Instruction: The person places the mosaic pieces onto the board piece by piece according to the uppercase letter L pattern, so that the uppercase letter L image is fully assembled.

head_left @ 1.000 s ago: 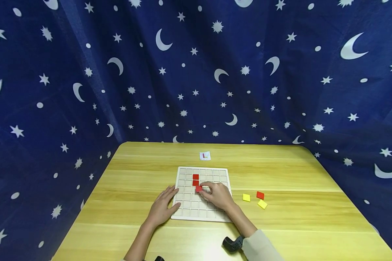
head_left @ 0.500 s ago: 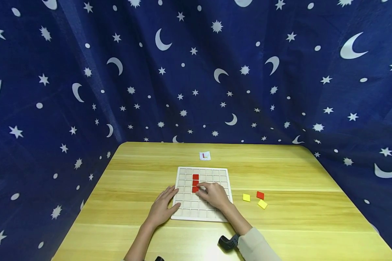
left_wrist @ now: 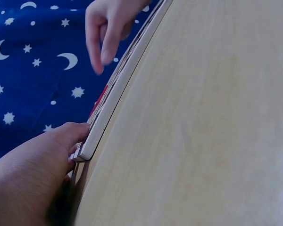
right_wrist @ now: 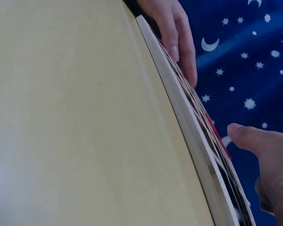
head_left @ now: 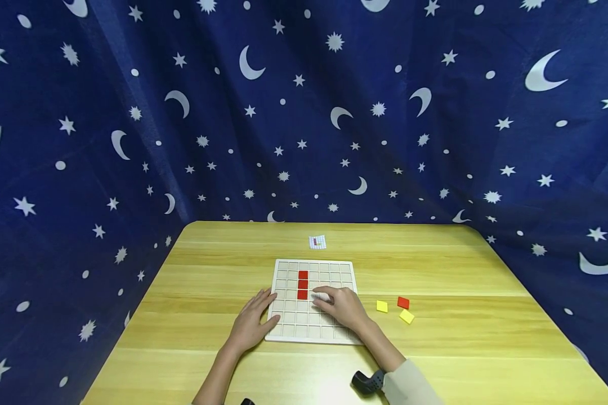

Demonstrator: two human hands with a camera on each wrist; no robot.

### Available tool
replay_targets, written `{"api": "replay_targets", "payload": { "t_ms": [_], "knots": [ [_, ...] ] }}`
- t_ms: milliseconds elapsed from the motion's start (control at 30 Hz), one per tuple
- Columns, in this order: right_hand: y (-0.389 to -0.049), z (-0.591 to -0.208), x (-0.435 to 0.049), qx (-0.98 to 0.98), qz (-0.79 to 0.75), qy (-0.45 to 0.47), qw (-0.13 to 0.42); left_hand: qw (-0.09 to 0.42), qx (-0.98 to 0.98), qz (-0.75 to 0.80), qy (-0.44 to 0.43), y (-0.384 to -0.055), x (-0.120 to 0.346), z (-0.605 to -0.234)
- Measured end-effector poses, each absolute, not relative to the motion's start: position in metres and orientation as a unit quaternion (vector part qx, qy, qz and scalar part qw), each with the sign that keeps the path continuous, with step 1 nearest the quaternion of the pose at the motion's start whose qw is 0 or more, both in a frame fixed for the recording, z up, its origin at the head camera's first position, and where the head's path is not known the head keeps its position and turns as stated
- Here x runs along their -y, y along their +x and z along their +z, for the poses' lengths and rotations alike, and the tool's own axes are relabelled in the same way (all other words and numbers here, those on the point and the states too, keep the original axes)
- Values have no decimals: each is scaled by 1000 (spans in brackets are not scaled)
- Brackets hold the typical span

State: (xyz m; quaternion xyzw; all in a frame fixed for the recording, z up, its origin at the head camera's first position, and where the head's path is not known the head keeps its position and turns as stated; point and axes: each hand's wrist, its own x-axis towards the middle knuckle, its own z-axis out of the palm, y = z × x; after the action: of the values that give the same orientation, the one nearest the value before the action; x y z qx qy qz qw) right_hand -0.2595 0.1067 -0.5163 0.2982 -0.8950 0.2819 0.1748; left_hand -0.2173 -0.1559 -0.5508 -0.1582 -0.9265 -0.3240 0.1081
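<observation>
A white grid board [head_left: 304, 334] lies flat on the wooden table. Three red square tiles [head_left: 303, 284] fill neighbouring cells of one column in its upper left part. My left hand [head_left: 252, 322] rests along the board's left edge, fingers and thumb spread over the rim. Over the board, just right of the lowest red tile, hovers my right hand [head_left: 343, 306], with a gap between thumb and forefinger and nothing in it. In the right wrist view, the thumb [right_wrist: 247, 136] stands clear above the board's surface. The right forearm covers the board's lower right corner.
Right of the board lie two yellow tiles [head_left: 382, 306] and a loose red tile [head_left: 403, 302]. Behind the board is a small paper card [head_left: 317, 242] printed with a coloured grid pattern. A dark blue curtain [head_left: 304, 112] with moons and stars hangs behind the table [head_left: 208, 253].
My right hand has set the third red tile into the cell below the other two, let go of it and drawn back slightly to the right. My left hand has stayed put.
</observation>
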Motion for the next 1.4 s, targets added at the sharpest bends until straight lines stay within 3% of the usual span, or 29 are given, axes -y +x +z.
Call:
{"api": "replay_targets", "payload": {
  "t_ms": [333, 533, 900, 1133, 1400],
  "knots": [
    [-245, -521, -174, 879, 298, 294, 227, 95, 929, -323, -155, -216, 156, -549],
    [-239, -521, -216, 888, 294, 246, 256, 105, 926, -325, -159, -217, 156, -549],
    [-241, -527, -285, 920, 307, 122, 210, 102, 926, -326, -161, -216, 155, -547],
    [-243, -527, -297, 934, 307, 90, 158, 102, 927, -324, -161, -217, 156, -548],
    [-249, -529, -304, 940, 293, 76, 154, 97, 927, -329, -152, -216, 156, -548]
  ]
}}
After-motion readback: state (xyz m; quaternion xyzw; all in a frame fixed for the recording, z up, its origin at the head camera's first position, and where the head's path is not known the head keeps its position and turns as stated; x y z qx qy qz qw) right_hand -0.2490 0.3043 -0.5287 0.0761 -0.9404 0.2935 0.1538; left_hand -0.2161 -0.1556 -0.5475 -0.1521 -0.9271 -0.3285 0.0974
